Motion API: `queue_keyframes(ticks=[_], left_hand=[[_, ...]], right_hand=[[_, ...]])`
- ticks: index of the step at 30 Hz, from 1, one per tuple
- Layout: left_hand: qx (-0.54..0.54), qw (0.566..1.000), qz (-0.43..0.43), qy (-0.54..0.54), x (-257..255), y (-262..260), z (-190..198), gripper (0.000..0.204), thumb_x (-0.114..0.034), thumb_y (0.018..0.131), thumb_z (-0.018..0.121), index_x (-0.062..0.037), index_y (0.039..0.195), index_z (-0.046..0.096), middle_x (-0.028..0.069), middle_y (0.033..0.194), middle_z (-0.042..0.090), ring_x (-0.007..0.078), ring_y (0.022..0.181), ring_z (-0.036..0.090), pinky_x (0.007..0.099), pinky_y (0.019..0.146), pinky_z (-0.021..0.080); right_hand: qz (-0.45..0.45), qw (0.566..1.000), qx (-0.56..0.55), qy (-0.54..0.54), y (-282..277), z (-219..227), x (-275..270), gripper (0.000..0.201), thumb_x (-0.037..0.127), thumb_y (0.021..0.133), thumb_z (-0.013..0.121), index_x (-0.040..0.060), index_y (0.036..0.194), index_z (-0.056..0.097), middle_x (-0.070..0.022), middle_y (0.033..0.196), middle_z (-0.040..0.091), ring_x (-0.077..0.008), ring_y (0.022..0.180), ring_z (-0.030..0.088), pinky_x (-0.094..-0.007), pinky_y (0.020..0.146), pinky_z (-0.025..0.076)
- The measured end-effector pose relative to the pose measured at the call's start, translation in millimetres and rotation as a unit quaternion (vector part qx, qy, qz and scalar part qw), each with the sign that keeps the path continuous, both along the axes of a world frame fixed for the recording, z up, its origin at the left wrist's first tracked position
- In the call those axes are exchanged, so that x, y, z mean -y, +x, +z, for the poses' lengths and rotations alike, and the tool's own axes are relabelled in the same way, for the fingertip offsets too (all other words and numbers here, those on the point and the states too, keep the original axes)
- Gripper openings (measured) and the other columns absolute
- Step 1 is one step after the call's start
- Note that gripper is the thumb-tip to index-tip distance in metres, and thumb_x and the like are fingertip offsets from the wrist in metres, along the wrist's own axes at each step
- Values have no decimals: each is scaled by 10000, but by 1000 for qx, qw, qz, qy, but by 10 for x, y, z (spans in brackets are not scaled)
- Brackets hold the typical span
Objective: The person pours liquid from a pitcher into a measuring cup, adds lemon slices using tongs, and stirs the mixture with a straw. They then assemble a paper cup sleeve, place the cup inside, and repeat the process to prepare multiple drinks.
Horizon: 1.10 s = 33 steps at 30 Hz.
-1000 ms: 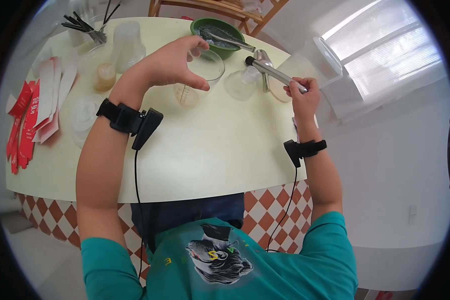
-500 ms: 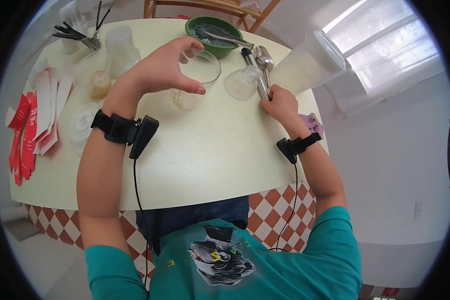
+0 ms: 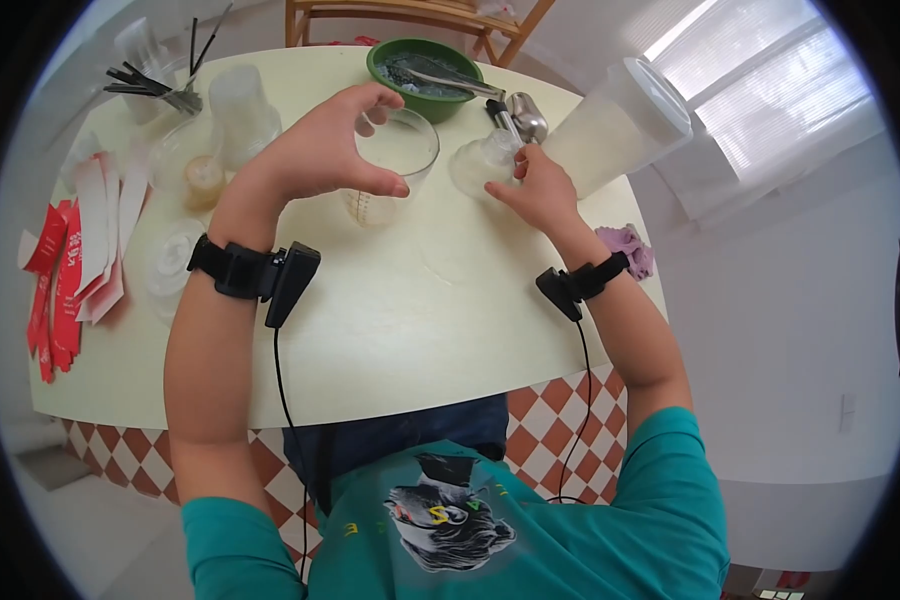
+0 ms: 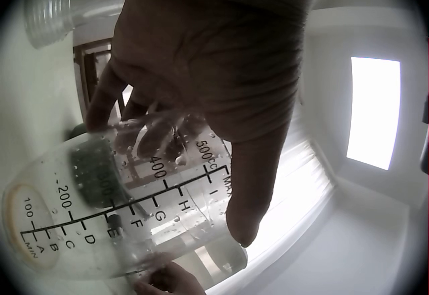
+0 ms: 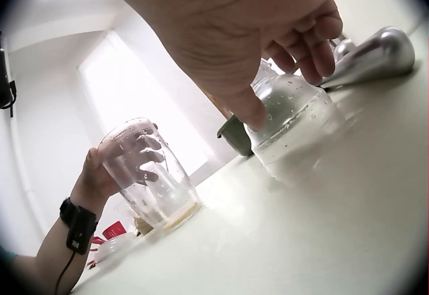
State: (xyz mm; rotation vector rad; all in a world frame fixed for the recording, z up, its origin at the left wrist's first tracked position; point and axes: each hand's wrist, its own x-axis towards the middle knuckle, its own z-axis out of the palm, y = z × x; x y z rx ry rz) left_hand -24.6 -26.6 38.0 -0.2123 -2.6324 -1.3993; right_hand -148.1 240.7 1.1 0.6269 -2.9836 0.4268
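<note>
My left hand (image 3: 325, 145) grips a clear shaker cup (image 4: 141, 204) near its rim, fingers and thumb round the wall. Printed marks up to 500 cc run along the cup, with droplets on the wall and a little pale brown liquid at the bottom. My right hand (image 3: 545, 190) is at a clear domed shaker lid (image 5: 295, 117) resting on the table, thumb on the near side, fingers loosely bent beyond its top. Behind that hand lie a metal muddler (image 3: 499, 115) with a black end and a metal scoop (image 3: 527, 116).
A green bowl (image 3: 374, 74) with tongs (image 3: 448, 82) stands at the back. To the right are a large translucent pitcher (image 3: 610, 135) and a purple cloth (image 3: 627, 250). Black straws (image 3: 145, 80), stacked clear cups (image 3: 240, 110) and red-and-white paper strips (image 3: 65, 280) occupy the left side.
My right hand has set the muddler down beside the scoop, let go of it and moved left to the domed lid. The left hand still holds the shaker cup in place.
</note>
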Motion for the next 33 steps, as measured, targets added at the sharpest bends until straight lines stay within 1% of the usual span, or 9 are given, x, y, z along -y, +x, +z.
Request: queue_keyframes(ticks=[11, 13, 14, 16, 19, 23, 25, 30, 33], left_hand=[[4, 1000, -2, -3, 17, 1, 8, 869, -293, 530, 844, -95, 1296, 484, 98, 1183, 534, 246, 1095, 521, 415, 877, 474], [4, 1000, -3, -2, 19, -7, -8, 869, -293, 531, 843, -94, 1297, 483, 99, 1180, 535, 246, 1097, 521, 414, 876, 474], [-2, 1000, -1, -2, 9, -16, -13, 867, -291, 533, 841, -95, 1298, 482, 99, 1174, 540, 244, 1095, 522, 410, 875, 473], [-9, 1000, -3, -3, -32, -33, -34, 865, -289, 536, 839, -95, 1300, 481, 99, 1168, 545, 241, 1094, 523, 406, 875, 472], [-19, 1000, 0, 6, -117, -55, -77, 867, -292, 539, 839, -93, 1302, 478, 94, 1162, 557, 237, 1100, 527, 399, 882, 468], [-40, 997, 8, 73, -270, -97, -183, 930, -278, 518, 855, -93, 1336, 452, 111, 1202, 555, 235, 1127, 528, 384, 925, 446], [-48, 994, 2, 100, -338, -96, -227, 966, -274, 506, 863, -95, 1353, 436, 119, 1218, 551, 239, 1141, 526, 381, 940, 438], [-41, 986, -13, 160, -452, -74, -339, 1055, -220, 499, 875, -112, 1410, 354, 129, 1260, 533, 266, 1220, 488, 440, 995, 395], [-36, 974, -20, 224, -548, -102, -416, 1050, -151, 521, 892, -78, 1407, 334, 157, 1264, 524, 264, 1225, 477, 383, 1004, 404]], right_hand=[[34, 997, -25, -71, -125, -24, -58, 389, 329, 745, 740, 68, 1009, 626, -66, 908, 657, -240, 838, 632, -359, 730, 497], [40, 966, -128, -220, -103, 47, -233, 364, 262, 760, 734, 48, 1027, 607, -74, 941, 635, -226, 820, 606, -347, 724, 488], [39, 966, -129, -220, -125, 82, -333, 364, 262, 760, 734, 48, 1027, 607, -74, 941, 635, -226, 820, 606, -347, 724, 488], [17, 909, -264, -322, -160, 139, -549, 401, 226, 770, 736, 17, 1069, 570, -88, 1004, 600, -204, 866, 575, -339, 726, 478], [-49, 868, -260, -420, -263, 242, -770, 472, 233, 780, 738, -14, 1124, 528, -113, 1075, 567, -204, 949, 556, -340, 767, 469], [-91, 861, -269, -422, -506, 274, -1021, 501, 268, 808, 728, -33, 1145, 510, -109, 1067, 558, -200, 982, 537, -333, 825, 455], [-116, 805, -169, -557, -588, 310, -1039, 579, 311, 831, 711, -62, 1210, 482, -127, 1127, 550, -207, 1043, 522, -330, 891, 436], [-62, 765, -76, -636, -636, 609, -966, 627, 385, 902, 601, -67, 1303, 433, -140, 1278, 512, -219, 1175, 481, -338, 989, 379], [-48, 726, -9, -686, -844, 696, -1043, 611, 420, 932, 527, -35, 1329, 431, -129, 1334, 497, -227, 1213, 471, -337, 1025, 344]])
